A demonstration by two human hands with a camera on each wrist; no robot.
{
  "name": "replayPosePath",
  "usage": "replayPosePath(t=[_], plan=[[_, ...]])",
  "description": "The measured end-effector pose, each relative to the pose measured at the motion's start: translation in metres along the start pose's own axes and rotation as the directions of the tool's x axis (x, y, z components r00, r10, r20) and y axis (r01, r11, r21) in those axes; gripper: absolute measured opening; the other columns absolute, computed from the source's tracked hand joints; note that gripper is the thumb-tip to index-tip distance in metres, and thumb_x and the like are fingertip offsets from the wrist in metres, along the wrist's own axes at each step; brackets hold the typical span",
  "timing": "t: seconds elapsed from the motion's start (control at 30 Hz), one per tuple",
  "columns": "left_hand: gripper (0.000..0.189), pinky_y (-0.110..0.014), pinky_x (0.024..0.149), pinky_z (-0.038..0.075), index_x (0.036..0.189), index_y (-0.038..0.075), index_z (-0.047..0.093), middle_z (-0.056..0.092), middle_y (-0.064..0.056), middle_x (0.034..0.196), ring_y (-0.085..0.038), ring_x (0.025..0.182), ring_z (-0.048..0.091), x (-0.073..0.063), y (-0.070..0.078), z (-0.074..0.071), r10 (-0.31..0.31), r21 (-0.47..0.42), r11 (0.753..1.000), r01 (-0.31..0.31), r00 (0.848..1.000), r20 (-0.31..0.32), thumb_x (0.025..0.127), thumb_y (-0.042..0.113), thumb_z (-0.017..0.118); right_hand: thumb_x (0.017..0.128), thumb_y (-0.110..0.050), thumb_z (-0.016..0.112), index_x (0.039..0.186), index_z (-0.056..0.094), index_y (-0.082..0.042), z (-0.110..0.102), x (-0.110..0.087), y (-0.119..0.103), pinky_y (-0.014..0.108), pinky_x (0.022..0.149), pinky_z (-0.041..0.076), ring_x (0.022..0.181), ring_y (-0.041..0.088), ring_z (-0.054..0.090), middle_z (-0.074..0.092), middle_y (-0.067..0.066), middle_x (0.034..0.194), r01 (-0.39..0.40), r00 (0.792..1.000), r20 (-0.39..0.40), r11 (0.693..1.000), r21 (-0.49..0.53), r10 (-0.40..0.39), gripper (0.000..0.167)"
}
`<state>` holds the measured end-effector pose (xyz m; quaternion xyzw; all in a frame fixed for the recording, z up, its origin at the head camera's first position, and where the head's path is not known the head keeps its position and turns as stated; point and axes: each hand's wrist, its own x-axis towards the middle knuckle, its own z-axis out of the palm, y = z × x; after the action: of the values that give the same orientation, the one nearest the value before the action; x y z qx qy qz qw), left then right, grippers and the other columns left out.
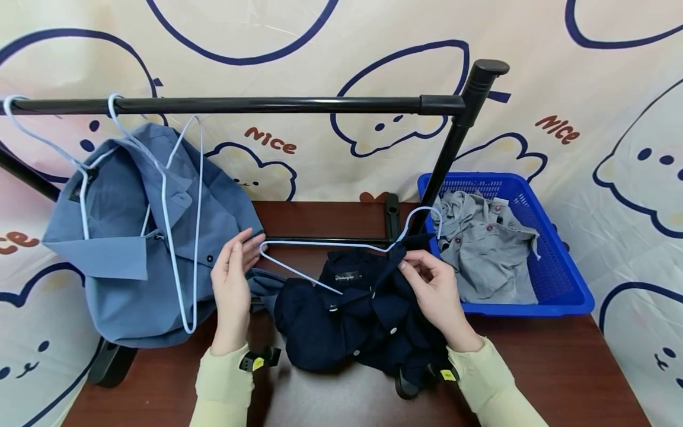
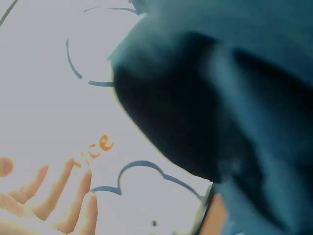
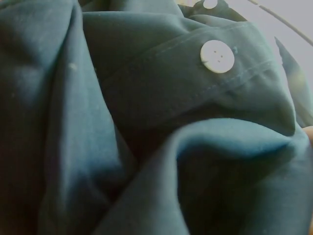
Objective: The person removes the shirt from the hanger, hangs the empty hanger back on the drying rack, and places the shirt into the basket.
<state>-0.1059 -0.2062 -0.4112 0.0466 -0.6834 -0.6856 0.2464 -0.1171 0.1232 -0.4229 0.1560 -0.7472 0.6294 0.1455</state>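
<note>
A navy button-up shirt (image 1: 373, 320) hangs bunched above the table, its collar label and pale buttons facing up. My right hand (image 1: 434, 293) pinches the shirt near its collar. Through the collar runs a light blue hanger (image 1: 325, 242), its hook pointing right and one end sticking out on the left. Beside that end my left hand (image 1: 233, 284) is raised with its fingers extended; whether they touch the hanger I cannot tell. Those straight fingers (image 2: 61, 203) also show in the left wrist view. Dark cloth with a white button (image 3: 217, 56) fills the right wrist view.
A black rail (image 1: 277, 106) crosses above the table, joined to a slanted post (image 1: 453, 142). Blue shirts (image 1: 224, 207) and light blue hangers (image 1: 194, 237) hang on the left. At the right, a blue basket (image 1: 565, 279) contains a grey shirt (image 1: 485, 243).
</note>
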Motion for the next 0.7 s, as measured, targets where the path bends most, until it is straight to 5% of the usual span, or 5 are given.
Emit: replayPosePath(t=[0.17,0.37,0.47,0.57,0.7], plan=[[0.029,-0.031,0.103,0.042,0.132,0.012,0.068,0.070,-0.001,0.125,-0.018,0.121,0.060,-0.009,0.016,0.004,0.214,0.201,0.957,-0.211,0.977,0.006,0.107,0.019,0.057,0.094,0.004,0.069,0.102,0.075,-0.001,0.003,-0.001,0.003,0.020,0.060,0.048,0.072,0.011,0.062,0.071,0.009,0.091,0.003,1.000,0.005,1.000,0.006,-0.003,0.011],[0.030,-0.048,0.110,0.031,0.128,0.017,0.073,0.069,0.004,0.126,-0.022,0.121,0.058,-0.022,0.026,0.023,0.447,0.394,0.790,-0.470,0.881,0.154,0.099,0.016,0.069,0.092,0.010,0.069,0.104,0.075,0.001,0.010,-0.001,-0.004,0.021,0.073,0.050,0.084,0.016,0.065,0.071,0.010,0.097,0.041,0.998,0.041,0.998,-0.048,-0.039,0.017],[0.032,-0.051,0.112,0.030,0.130,0.016,0.071,0.068,0.002,0.128,-0.022,0.121,0.058,-0.029,0.028,0.036,0.457,0.373,0.755,-0.539,0.841,0.292,0.099,0.019,0.068,0.092,0.010,0.069,0.106,0.075,0.000,0.014,-0.001,-0.005,0.026,0.081,0.051,0.093,0.020,0.065,0.070,0.010,0.101,0.087,0.994,0.078,0.993,-0.086,-0.080,0.018],[0.035,-0.047,0.109,0.034,0.135,0.018,0.068,0.067,0.004,0.127,-0.019,0.118,0.058,-0.037,0.027,0.049,0.402,0.357,0.756,-0.548,0.820,0.408,0.101,0.024,0.066,0.093,0.006,0.069,0.109,0.076,-0.002,0.019,-0.001,-0.002,0.033,0.087,0.051,0.100,0.020,0.064,0.070,0.007,0.105,0.113,0.989,0.114,0.987,-0.116,-0.099,0.019],[0.036,-0.045,0.106,0.038,0.138,0.018,0.066,0.067,0.005,0.128,-0.018,0.119,0.058,-0.043,0.025,0.062,0.359,0.363,0.754,-0.548,0.806,0.471,0.103,0.024,0.063,0.096,0.001,0.068,0.115,0.076,-0.006,0.024,-0.001,0.003,0.034,0.092,0.050,0.106,0.019,0.064,0.070,0.002,0.110,0.131,0.980,0.162,0.985,-0.111,-0.112,0.022]])
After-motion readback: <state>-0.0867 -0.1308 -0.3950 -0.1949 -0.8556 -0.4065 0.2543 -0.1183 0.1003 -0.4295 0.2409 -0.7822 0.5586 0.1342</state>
